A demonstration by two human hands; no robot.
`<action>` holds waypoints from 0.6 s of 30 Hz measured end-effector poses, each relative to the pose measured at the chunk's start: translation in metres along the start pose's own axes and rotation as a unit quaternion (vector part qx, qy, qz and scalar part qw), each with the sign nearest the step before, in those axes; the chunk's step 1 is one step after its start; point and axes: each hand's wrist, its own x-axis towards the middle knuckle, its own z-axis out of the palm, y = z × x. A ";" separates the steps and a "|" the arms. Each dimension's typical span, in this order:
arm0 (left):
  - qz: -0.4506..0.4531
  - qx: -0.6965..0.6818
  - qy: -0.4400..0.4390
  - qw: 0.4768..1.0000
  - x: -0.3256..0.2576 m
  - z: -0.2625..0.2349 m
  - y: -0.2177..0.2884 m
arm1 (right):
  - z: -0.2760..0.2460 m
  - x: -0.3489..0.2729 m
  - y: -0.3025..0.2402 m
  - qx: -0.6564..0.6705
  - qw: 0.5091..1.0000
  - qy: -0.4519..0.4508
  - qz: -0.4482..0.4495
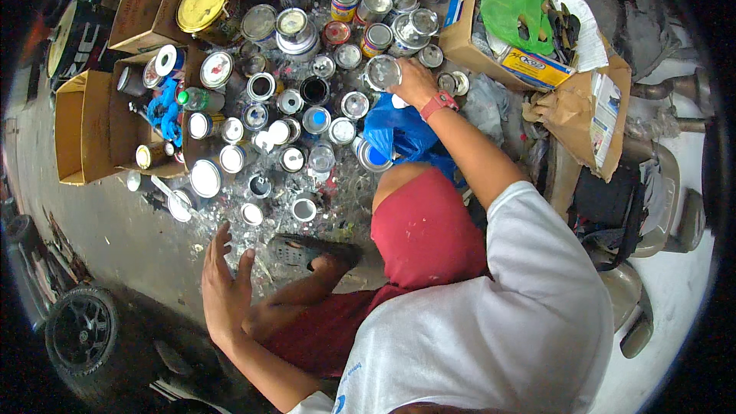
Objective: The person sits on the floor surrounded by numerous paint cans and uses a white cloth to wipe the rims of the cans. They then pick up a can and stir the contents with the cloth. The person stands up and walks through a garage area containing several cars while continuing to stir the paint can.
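My right hand, with a reddish watch on its wrist, is closed on the side of a round paint can with a greyish, glassy-looking top. Whether the can is lifted or still standing I cannot tell. A crumpled blue plastic bag lies just below that hand, beside a can with a blue top. My left hand hangs free over the floor with its fingers apart. Nearest to it stand a small white-topped can and an open can with a white rim.
Several paint cans crowd the paint-spattered floor, including a big yellow-lidded bucket. An open cardboard box of cans stands at the left. Another box with a green bag is at the upper right. A wheel lies lower left.
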 end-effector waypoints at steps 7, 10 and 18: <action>-0.032 -0.014 -0.011 0.999 -0.006 -0.002 -0.005 | 0.026 0.008 -0.017 -0.070 0.996 0.004 0.056; -0.043 -0.022 -0.001 0.999 -0.010 0.002 -0.007 | 0.014 -0.001 -0.020 -0.047 0.998 0.035 0.007; -0.042 -0.051 0.032 0.997 -0.017 0.006 0.011 | -0.096 -0.054 -0.028 0.058 0.982 0.094 -0.156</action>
